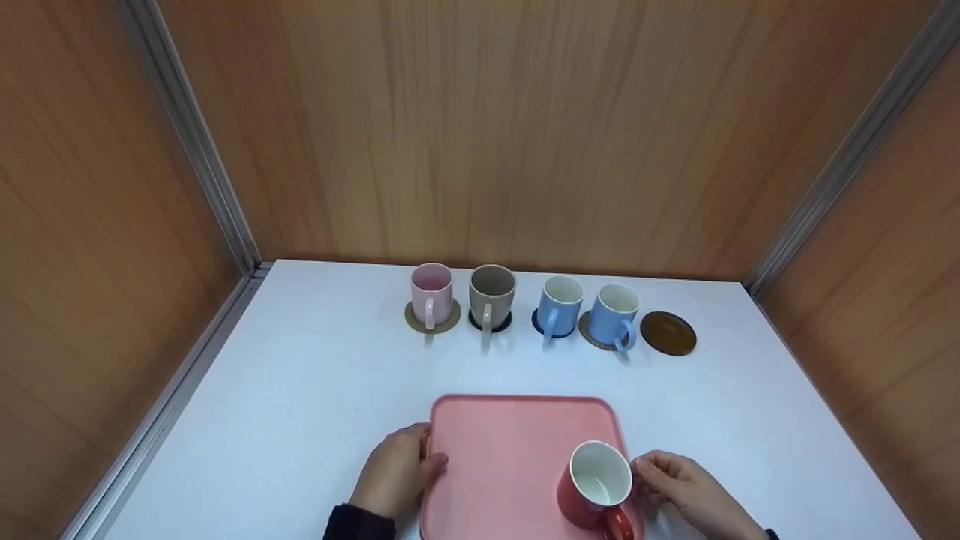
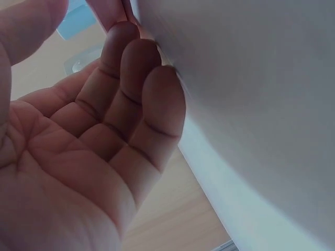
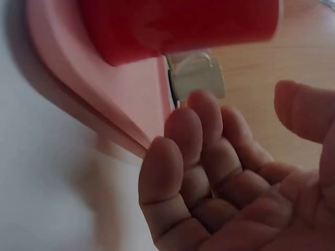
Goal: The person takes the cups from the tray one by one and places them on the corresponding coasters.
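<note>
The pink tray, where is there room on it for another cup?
The pink tray is bare across its far and left parts; only the red mug crowds its near right corner. The brown coaster right of the mug row is free too.

Six mugs (image 1: 598,487), five coasters (image 1: 667,332), one pink tray (image 1: 502,450), two hands (image 1: 394,472).

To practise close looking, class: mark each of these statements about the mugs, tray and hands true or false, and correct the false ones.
1. The red mug stands on the pink tray. True.
2. Five mugs stand in the back row. False: four.
3. The brown coaster carries a mug. False: it is bare.
4. The left hand is at the tray's left edge. True.
5. The right hand grips the red mug's handle. False: it is beside the mug.
</note>
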`<state>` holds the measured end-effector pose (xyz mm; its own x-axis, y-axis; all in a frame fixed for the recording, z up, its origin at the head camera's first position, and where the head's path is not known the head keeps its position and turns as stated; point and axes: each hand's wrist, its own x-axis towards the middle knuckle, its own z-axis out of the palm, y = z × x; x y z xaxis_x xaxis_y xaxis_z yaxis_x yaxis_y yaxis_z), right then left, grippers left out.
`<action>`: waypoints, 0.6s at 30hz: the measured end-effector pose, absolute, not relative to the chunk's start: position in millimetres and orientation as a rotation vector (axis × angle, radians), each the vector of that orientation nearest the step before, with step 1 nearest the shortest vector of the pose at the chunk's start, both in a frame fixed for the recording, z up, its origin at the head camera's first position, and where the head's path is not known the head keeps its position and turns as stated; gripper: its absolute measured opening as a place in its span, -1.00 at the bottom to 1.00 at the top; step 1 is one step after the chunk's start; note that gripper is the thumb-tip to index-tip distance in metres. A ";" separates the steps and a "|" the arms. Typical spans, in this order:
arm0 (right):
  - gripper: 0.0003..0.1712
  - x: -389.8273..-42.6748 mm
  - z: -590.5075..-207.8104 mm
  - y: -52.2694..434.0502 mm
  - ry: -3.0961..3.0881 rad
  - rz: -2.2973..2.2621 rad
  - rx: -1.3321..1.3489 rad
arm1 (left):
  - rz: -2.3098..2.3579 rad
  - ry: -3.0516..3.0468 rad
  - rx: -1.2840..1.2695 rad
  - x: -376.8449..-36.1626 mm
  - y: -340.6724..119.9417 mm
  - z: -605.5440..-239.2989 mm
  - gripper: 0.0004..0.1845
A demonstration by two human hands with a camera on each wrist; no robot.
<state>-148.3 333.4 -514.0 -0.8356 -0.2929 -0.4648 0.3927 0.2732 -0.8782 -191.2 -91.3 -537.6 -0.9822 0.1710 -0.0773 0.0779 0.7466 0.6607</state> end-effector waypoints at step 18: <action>-0.42 -115.4 -518.4 305.6 1.622 -1.807 -0.326 | 1.018 2.849 0.216 -189.4 -90.7 -538.9 -0.48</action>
<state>-115.4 305.6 -518.4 -0.7386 -0.6265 -0.2488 0.3149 0.0057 -0.9491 -189.4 -90.7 -538.9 -0.9840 0.1699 -0.0541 0.0971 0.7652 0.6364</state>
